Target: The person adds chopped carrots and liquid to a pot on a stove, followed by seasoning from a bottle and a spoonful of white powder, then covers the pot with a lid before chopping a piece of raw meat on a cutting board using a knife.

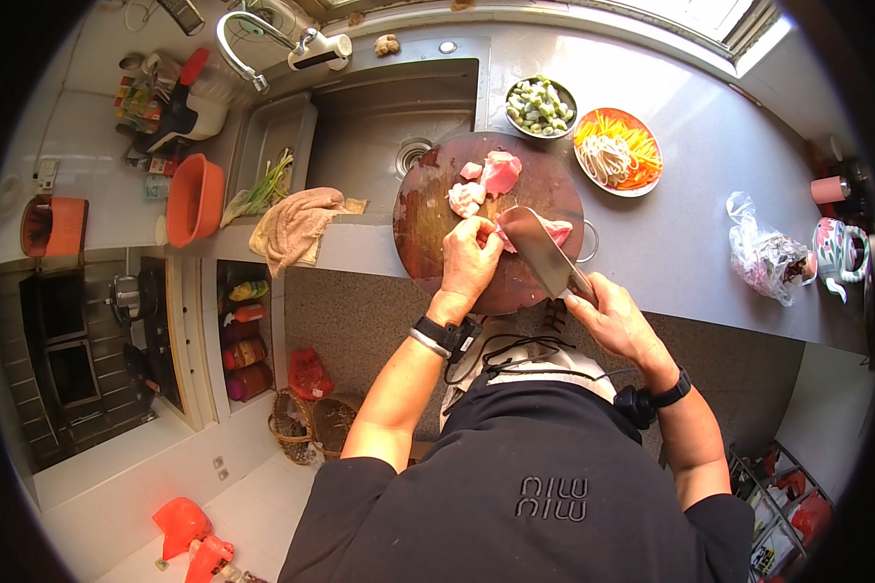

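A round wooden cutting board (430, 244) with a metal ring handle overlaps the sink's front edge. My right hand (612, 313) grips the handle of a cleaver (538, 251), its broad blade lying across a strip of raw meat (558, 232). At the strip's left end, the curled fingers of my left hand (472, 255) pinch the meat close to the blade; the fingertips are partly hidden. Farther up the board are a larger chunk of raw meat (501, 173), a paler fatty piece (467, 199) and a small bit (471, 170).
Behind the board stand a bowl of chopped green vegetables (541, 107) and a plate of shredded vegetables (618, 153). A steel sink (364, 146) lies to the left, with a cloth (299, 222) and an orange basin (195, 200). A plastic bag (769, 255) and teapot (840, 251) are at right.
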Action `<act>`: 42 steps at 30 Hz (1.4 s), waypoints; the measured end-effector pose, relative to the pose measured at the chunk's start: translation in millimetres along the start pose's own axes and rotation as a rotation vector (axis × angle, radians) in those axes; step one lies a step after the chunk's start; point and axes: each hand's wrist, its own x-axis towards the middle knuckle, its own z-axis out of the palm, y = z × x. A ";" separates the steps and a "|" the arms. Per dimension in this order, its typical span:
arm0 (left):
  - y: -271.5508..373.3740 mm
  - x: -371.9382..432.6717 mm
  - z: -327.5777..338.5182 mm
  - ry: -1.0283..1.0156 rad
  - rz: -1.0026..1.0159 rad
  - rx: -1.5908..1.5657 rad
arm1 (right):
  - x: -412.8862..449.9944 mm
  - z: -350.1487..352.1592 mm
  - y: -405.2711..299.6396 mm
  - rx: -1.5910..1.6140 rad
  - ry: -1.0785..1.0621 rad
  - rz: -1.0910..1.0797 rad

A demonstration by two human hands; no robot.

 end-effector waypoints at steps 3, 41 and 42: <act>0.8 0.2 -3.8 -0.071 -0.188 -0.173 | 2.6 -0.9 -3.0 0.023 -0.040 0.037; -23.1 -8.5 -5.5 0.033 -0.170 -0.150 | 7.6 17.0 -20.4 -0.004 -0.057 0.024; -18.5 -9.2 -5.3 0.028 -0.191 -0.125 | 10.0 19.6 -17.9 0.044 -0.063 0.031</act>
